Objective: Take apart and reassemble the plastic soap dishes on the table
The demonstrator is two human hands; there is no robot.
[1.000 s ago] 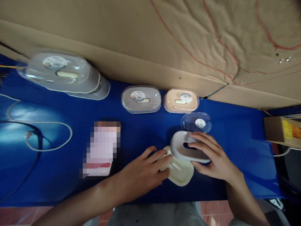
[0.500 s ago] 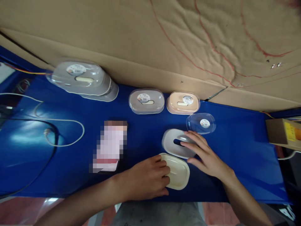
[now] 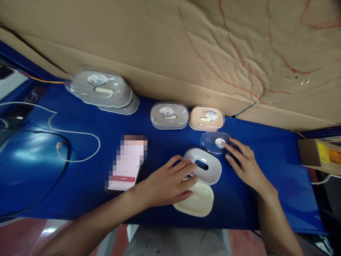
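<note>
Spread right grip [image 3: 243, 165] touches clear oval plastic lid [image 3: 209, 144], one o'clock of white oval plastic cover [image 3: 214, 170]; loosely open left grip [image 3: 170, 185], hanging low, could drag cream oval plastic tray [image 3: 202, 201], six o'clock, askew.

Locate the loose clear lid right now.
Head view, right of centre: the loose clear lid lies on the blue table between the peach box and the white slotted piece, with the right hand at its right edge.

No wording is legible: the white barcode stickers [image 3: 220, 143] on the clear lid [image 3: 208, 144] and lidded boxes [image 3: 172, 123], and the carton [image 3: 309, 150]'s yellow label [image 3: 323, 153], blur.
</note>
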